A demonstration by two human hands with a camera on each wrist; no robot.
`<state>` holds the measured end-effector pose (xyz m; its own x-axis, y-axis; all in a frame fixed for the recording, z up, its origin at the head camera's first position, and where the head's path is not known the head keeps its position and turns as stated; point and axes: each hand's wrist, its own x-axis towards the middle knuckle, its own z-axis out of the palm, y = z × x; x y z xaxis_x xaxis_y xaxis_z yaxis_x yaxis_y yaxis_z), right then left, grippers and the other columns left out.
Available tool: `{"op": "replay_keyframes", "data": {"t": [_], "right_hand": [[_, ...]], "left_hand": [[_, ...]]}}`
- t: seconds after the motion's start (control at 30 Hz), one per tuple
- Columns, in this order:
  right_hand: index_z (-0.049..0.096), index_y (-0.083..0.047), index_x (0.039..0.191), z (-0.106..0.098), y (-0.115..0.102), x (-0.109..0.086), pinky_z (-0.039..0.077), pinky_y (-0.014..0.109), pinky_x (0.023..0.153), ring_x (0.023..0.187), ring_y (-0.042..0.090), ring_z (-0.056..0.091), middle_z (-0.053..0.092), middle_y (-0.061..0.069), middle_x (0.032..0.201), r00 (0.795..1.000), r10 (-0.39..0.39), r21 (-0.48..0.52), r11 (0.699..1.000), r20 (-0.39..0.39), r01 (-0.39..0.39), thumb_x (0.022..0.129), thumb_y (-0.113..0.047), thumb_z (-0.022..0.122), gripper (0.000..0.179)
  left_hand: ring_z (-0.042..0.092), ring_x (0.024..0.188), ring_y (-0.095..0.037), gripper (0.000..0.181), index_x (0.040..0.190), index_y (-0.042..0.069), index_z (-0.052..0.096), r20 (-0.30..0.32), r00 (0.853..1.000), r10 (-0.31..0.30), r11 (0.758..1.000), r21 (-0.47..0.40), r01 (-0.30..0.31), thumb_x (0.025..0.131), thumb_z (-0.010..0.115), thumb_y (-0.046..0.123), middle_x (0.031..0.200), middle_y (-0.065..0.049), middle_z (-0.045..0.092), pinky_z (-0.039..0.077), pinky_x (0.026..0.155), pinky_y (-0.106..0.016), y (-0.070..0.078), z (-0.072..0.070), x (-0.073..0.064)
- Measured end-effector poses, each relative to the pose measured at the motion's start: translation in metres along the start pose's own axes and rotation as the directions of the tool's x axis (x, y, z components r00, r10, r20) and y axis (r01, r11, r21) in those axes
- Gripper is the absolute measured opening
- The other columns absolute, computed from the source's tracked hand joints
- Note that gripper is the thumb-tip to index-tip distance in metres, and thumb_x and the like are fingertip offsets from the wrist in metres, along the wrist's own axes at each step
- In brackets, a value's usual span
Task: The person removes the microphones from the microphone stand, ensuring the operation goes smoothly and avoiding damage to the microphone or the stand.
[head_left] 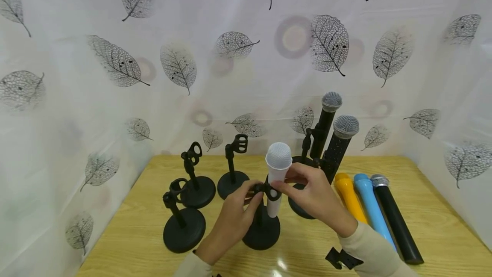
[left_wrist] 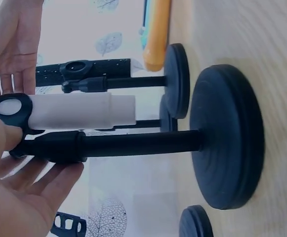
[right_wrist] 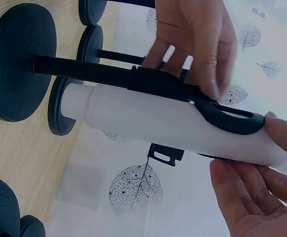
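Note:
A white microphone with a mesh head sits tilted in the black clip of a desk microphone stand. The clip's ring wraps round the handle, whose tail end hangs beside the stem. My left hand pinches the stand's joint just below the clip, thumb on one side and fingers on the other. Just under the mesh head, my right hand grips the microphone between thumb and fingers. Its thumb is right at the clip's edge in the right wrist view. The stand's round base rests on the wooden table.
Three stands with clips, including one nearest the left hand, are at left. Behind the right hand, two stands hold a black microphone and a speckled one. Orange, blue and black microphones lie at right.

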<state>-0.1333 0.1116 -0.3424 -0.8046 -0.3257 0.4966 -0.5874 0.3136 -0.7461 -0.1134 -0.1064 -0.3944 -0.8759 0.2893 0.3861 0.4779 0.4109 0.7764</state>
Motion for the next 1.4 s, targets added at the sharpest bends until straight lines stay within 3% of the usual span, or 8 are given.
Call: {"op": "replay_keyframes", "data": {"t": [0.1, 0.37, 0.63, 0.8, 1.13, 1.4], "right_hand": [[0.072, -0.008, 0.11, 0.001, -0.001, 0.0, 0.061, 0.035, 0.08, 0.091, 0.014, 0.073, 0.073, 0.0, 0.1, 1.0, 0.002, 0.023, 1.0, 0.003, -0.002, 0.085, -0.012, 0.083, 0.027], [0.072, -0.008, 0.104, 0.006, -0.003, 0.002, 0.061, 0.029, 0.075, 0.089, 0.016, 0.072, 0.073, 0.001, 0.098, 1.0, -0.024, 0.05, 0.998, -0.016, 0.025, 0.083, -0.008, 0.085, 0.025], [0.075, -0.009, 0.1, 0.01, -0.005, 0.003, 0.062, 0.029, 0.068, 0.086, 0.016, 0.073, 0.075, 0.0, 0.097, 0.994, -0.075, 0.017, 0.997, -0.075, 0.077, 0.08, -0.006, 0.086, 0.023], [0.076, -0.009, 0.099, 0.012, -0.01, 0.004, 0.061, 0.027, 0.067, 0.086, 0.015, 0.073, 0.075, 0.0, 0.097, 0.991, -0.083, -0.037, 0.996, -0.102, 0.079, 0.08, -0.006, 0.087, 0.023], [0.076, -0.005, 0.099, 0.002, -0.019, 0.009, 0.061, 0.027, 0.066, 0.078, 0.016, 0.073, 0.075, 0.003, 0.092, 0.983, -0.126, -0.104, 0.988, -0.136, 0.113, 0.08, -0.003, 0.086, 0.022], [0.074, -0.005, 0.105, -0.002, -0.024, 0.013, 0.062, 0.03, 0.07, 0.082, 0.014, 0.072, 0.074, 0.001, 0.092, 0.993, -0.072, -0.052, 0.996, -0.093, 0.067, 0.082, -0.005, 0.085, 0.026]], "left_hand": [[0.067, 0.108, -0.011, 0.023, 0.127, 0.013, 0.061, -0.036, 0.996, 0.078, 0.997, 0.014, -0.077, 0.107, 0.054, 0.02, 0.119, 0.003, 0.067, 0.058, 0.089, -0.029, 0.001, -0.001, 0.002], [0.069, 0.101, -0.008, 0.017, 0.117, 0.011, 0.068, -0.115, 0.982, 0.151, 0.988, 0.028, -0.149, 0.101, 0.063, 0.016, 0.11, 0.003, 0.07, 0.058, 0.085, -0.027, -0.002, 0.001, 0.003], [0.07, 0.093, -0.009, 0.022, 0.117, 0.006, 0.072, -0.154, 0.932, 0.327, 0.939, 0.16, -0.303, 0.095, 0.069, 0.007, 0.105, -0.002, 0.073, 0.057, 0.078, -0.019, -0.015, 0.004, 0.005], [0.07, 0.094, -0.01, 0.024, 0.118, 0.005, 0.072, -0.152, 0.912, 0.381, 0.915, 0.2, -0.349, 0.095, 0.069, 0.003, 0.106, -0.004, 0.074, 0.056, 0.079, -0.017, -0.018, 0.004, 0.006], [0.07, 0.092, -0.009, 0.025, 0.119, 0.005, 0.072, -0.156, 0.916, 0.37, 0.917, 0.217, -0.334, 0.094, 0.071, 0.004, 0.103, -0.003, 0.074, 0.057, 0.076, -0.017, -0.014, 0.006, 0.005], [0.069, 0.09, -0.008, 0.023, 0.118, 0.005, 0.073, -0.162, 0.924, 0.347, 0.929, 0.197, -0.314, 0.095, 0.07, 0.006, 0.103, -0.002, 0.074, 0.057, 0.075, -0.018, -0.011, 0.005, 0.004]]}}
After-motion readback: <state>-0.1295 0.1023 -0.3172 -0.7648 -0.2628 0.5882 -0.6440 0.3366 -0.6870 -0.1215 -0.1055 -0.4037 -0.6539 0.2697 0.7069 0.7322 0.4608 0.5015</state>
